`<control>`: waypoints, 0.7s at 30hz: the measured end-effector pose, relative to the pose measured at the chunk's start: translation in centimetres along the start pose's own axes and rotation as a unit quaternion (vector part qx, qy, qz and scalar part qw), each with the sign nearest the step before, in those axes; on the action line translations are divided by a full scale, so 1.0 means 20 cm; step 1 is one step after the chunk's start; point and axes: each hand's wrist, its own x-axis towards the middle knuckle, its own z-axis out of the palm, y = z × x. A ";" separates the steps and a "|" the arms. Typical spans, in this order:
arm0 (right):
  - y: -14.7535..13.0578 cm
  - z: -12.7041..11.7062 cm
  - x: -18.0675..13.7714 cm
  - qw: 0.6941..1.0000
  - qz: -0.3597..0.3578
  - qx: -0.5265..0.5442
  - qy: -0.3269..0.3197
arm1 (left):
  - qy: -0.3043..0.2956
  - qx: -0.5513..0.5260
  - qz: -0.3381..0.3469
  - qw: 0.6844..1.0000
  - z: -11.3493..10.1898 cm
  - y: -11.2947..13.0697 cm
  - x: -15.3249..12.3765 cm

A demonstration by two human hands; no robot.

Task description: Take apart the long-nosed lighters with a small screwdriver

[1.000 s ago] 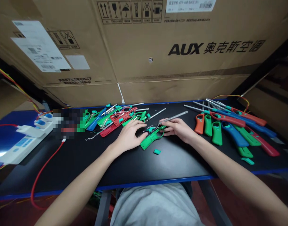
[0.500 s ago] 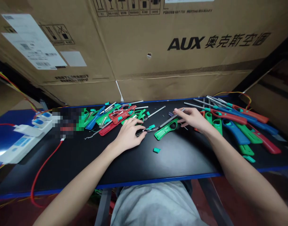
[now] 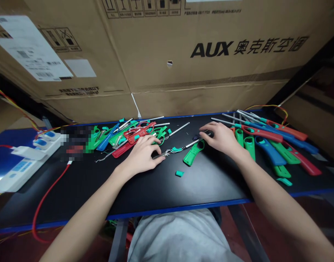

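My left hand lies flat on the black table with its fingers spread. Its fingertips touch the pile of lighter parts, and its thumb rests by a thin metal rod with a wire and a teal piece. My right hand is curled over the far end of a metal tube, with a small dark part at its fingertips. An open green lighter shell lies just below that tube. A small teal cap sits loose in front.
A row of assembled long lighters in red, blue, green and orange lies at the right. A white power strip with a red cable is at the left. Large cardboard boxes stand along the back edge.
My right hand has moved right and away with the tube, and the green shell has slid with it and turned. My left hand stayed by the pile. The view has shifted slightly.
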 end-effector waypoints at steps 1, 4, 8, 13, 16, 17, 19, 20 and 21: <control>-0.02 0.01 0.00 0.999 -0.036 0.022 0.010 | 0.002 -0.002 0.006 1.000 0.00 0.00 0.00; -0.14 0.06 -0.03 0.982 -0.160 0.102 0.004 | 0.019 -0.015 0.026 0.999 0.00 -0.01 0.00; -0.32 0.15 -0.08 0.962 -0.245 0.114 -0.033 | 0.046 -0.065 0.010 0.997 0.02 0.00 0.00; -0.37 0.22 -0.09 0.962 -0.255 0.094 -0.017 | 0.058 -0.099 0.009 0.993 0.02 0.02 -0.02; -0.36 0.23 -0.08 0.962 -0.261 0.086 -0.003 | 0.051 -0.102 0.021 0.993 0.00 0.03 -0.01; -0.35 0.23 -0.08 0.961 -0.264 0.083 0.002 | 0.043 -0.105 0.022 0.993 0.00 0.03 -0.01; -0.35 0.23 -0.08 0.959 -0.272 0.076 0.009 | 0.026 -0.113 0.020 0.993 -0.02 0.04 -0.01; -0.35 0.23 -0.08 0.959 -0.276 0.071 0.008 | 0.019 -0.117 0.019 0.993 -0.03 0.04 -0.01; -0.35 0.24 -0.07 0.958 -0.278 0.066 0.005 | 0.011 -0.121 0.016 0.992 -0.03 0.05 -0.01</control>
